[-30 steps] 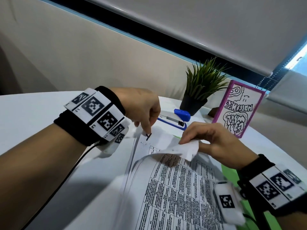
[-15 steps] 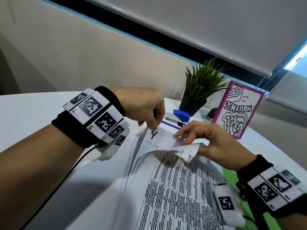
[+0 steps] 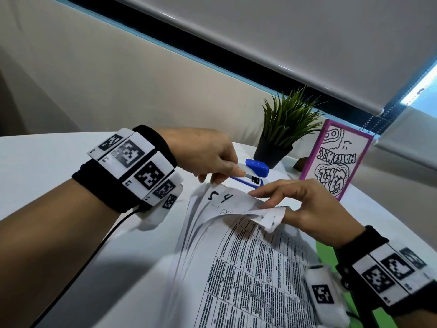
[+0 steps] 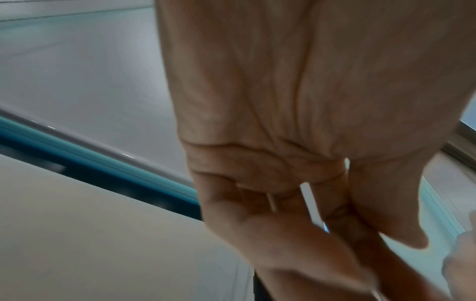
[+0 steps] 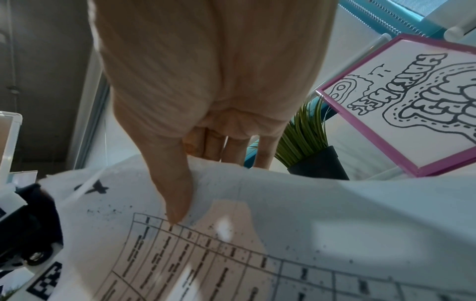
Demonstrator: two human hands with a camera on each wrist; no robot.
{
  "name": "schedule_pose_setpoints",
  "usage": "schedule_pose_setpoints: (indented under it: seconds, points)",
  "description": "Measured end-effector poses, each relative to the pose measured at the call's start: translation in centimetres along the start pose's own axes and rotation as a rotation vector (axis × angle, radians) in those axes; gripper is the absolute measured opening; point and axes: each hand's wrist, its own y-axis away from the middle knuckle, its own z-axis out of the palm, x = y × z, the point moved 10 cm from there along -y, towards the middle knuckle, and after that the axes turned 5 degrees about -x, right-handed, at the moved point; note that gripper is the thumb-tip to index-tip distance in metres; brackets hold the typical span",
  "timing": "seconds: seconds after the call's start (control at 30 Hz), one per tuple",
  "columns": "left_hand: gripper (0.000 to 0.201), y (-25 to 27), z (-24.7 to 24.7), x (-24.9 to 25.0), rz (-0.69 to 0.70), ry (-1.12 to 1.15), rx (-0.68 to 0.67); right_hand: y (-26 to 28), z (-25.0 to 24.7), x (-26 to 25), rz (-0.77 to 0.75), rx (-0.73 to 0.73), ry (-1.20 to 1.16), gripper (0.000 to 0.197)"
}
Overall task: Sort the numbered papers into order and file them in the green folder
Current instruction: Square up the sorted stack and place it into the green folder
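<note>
A stack of printed papers (image 3: 248, 268) with tables lies on the white table, partly over the green folder (image 3: 327, 253) at the right. My left hand (image 3: 220, 178) pinches the far left corner of the upper sheets, which stand fanned apart. Two handwritten numbers show on the fanned corners. My right hand (image 3: 267, 202) holds the raised far edge of the top sheets. In the right wrist view its thumb (image 5: 177, 199) lies on top of the paper (image 5: 309, 234) and its fingers go behind it. The left wrist view shows only my curled left hand (image 4: 335, 224), blurred.
A blue stapler (image 3: 256, 171) lies just beyond the papers, close to my left fingers. Behind it stand a potted plant (image 3: 279, 138) and a pink-framed drawing (image 3: 335, 159). The white table (image 3: 47, 174) stretches away to the left.
My left hand went from pressing on the corner to lifting and fanning the sheets, so a second handwritten number came into sight. My right hand kept the raised edge and shifted slightly.
</note>
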Motion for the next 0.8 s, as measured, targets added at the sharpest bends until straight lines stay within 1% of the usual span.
schedule_pose_setpoints:
  seconds: [0.07,0.17,0.23,0.3,0.4,0.5,0.6,0.73,0.8]
  points:
    - [0.044,0.0,0.5,-0.4,-0.031,0.03,-0.043,0.1,0.1,0.2,0.014,-0.009,-0.01,0.009]
    - [0.023,0.1,1.1,-0.9,-0.047,0.034,-0.104,0.1,0.2,0.4,0.023,-0.017,-0.022,0.008]
    - [0.013,0.1,1.4,-1.1,-0.062,0.018,-0.115,0.2,0.2,0.4,0.008,-0.01,-0.008,0.008]
    - [0.011,0.0,1.4,-1.1,-0.07,-0.008,-0.105,0.1,0.0,0.2,-0.014,0.006,0.018,0.007]
    - [0.013,0.0,0.9,-0.7,-0.047,-0.009,-0.059,-0.1,0.0,0.1,-0.016,-0.003,0.021,0.007]
    - [0.018,0.2,0.2,0.6,0.05,0.012,-0.027,-0.3,0.2,0.2,-0.009,-0.021,0.014,0.009]
    - [0.029,0.3,-0.1,1.4,0.115,0.036,-0.008,-0.2,-0.1,0.1,-0.038,0.0,-0.014,0.013]
    - [0.035,0.1,0.4,1.2,0.127,0.069,-0.018,0.0,-0.5,0.0,-0.056,0.016,-0.024,0.013]
    - [0.035,0.1,0.5,1.4,0.135,0.122,-0.031,-0.1,-0.3,0.2,-0.058,0.006,-0.029,0.018]
